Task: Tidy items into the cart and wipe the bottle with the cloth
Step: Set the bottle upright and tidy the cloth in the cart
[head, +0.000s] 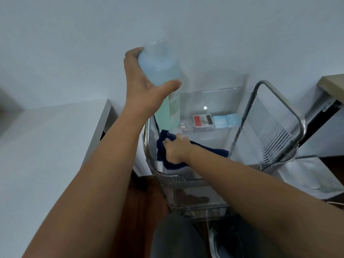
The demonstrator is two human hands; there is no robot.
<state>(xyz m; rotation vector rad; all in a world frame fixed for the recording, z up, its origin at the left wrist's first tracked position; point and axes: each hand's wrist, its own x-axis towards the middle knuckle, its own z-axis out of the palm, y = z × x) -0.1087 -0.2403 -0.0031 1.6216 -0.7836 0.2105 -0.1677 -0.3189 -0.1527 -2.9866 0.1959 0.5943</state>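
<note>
over the cart (186, 180), hands (143, 84) grip bottle (163, 86), cloth (163, 151).

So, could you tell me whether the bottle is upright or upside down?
Upside down: the left hand grips the bottle base-up, its neck pointing down at the cloth.

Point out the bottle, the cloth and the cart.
bottle (163, 75): head view, blue upper body.
cloth (161, 148): head view, dark fold left of the right hand.
cart (279, 94): head view, metal handle at right.
</note>
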